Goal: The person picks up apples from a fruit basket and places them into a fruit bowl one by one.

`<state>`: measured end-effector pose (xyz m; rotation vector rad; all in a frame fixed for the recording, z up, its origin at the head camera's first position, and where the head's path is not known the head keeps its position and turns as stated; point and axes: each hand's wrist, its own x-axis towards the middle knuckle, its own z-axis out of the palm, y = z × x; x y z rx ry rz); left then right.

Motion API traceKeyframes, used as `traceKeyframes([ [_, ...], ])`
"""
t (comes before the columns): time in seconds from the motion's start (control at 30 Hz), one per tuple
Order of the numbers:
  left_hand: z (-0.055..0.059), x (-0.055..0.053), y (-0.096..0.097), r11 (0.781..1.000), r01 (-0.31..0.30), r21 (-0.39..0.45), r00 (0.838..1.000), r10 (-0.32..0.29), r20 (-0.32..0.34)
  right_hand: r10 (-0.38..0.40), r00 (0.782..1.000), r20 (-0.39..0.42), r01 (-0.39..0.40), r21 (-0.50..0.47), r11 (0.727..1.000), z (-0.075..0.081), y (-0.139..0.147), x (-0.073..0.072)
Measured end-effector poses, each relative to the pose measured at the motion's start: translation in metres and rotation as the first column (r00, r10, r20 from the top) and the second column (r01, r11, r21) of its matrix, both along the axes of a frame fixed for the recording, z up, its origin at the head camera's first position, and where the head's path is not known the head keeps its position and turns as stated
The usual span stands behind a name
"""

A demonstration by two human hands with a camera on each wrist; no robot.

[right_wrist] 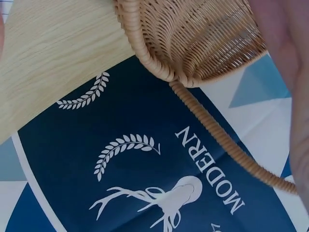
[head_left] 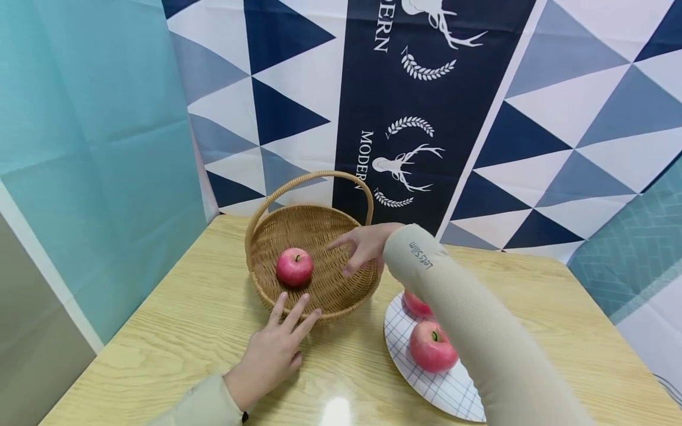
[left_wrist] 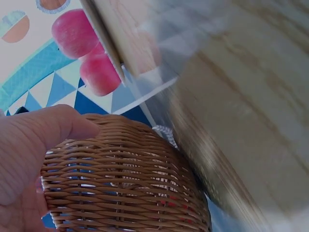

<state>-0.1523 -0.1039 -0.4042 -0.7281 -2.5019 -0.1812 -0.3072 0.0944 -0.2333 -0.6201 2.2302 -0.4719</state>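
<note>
A round wicker basket (head_left: 330, 290) with an arched handle stands on the table, and one red apple (head_left: 295, 267) lies inside it on the left. My left hand (head_left: 274, 352) holds the basket's front rim, fingers over the edge; in the left wrist view its thumb (left_wrist: 63, 125) lies along the woven outer wall. Over the right part of the basket, my right hand (head_left: 367, 245) reaches in under the handle with thumb and fingers spread apart and nothing between them. In the right wrist view, part of that hand (right_wrist: 285, 53) shows at the right edge, beside the basket interior.
To the right of the basket, a white plate with a grid pattern (head_left: 396, 331) bears apples; the front one (head_left: 433, 347) shows well, another (head_left: 417, 303) is partly behind my right sleeve (head_left: 479, 319). A patterned cloth (head_left: 298, 89) hangs behind the wooden table (head_left: 176, 331).
</note>
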Motion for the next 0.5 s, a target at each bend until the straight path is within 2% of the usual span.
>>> traceKeyframes([
  [0.17,0.0,0.0,0.003,1.0,0.002,-0.002,1.0,-0.002,-0.015,-0.027,0.994,-0.103,0.018,-0.081,0.997,-0.005,-0.012,-0.003],
  [0.37,0.002,0.004,0.005,0.999,-0.031,-0.014,0.999,0.031,-0.005,-0.069,0.986,-0.155,0.042,-0.172,0.984,-0.013,-0.037,-0.011],
  [0.5,0.001,0.008,0.009,0.999,-0.05,-0.02,0.999,0.05,-0.008,-0.062,0.961,-0.27,0.002,-0.217,0.976,-0.029,-0.052,-0.018],
])
